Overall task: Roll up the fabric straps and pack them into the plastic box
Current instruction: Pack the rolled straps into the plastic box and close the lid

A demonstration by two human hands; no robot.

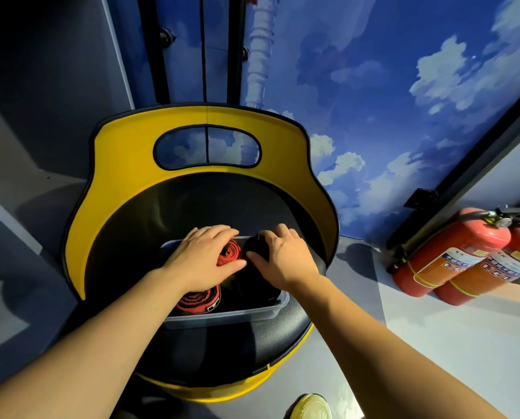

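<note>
A clear plastic box (246, 314) stands on the black seat of a yellow chair (125, 182). Inside it lie rolled fabric straps: a red and black roll (230, 252) at the back, another red and black roll (198, 302) at the front left, and dark rolls (254, 285) on the right. My left hand (202, 258) lies over the left half of the box, fingers spread and curled over the back red roll, thumb touching it. My right hand (282, 255) curls over a black roll (256, 244) at the back right of the box.
Two red fire extinguishers (464, 255) lean against the wall on the floor to the right. A wall with a blue sky print rises behind the chair. My shoe (311, 406) shows at the bottom edge. Grey floor surrounds the chair.
</note>
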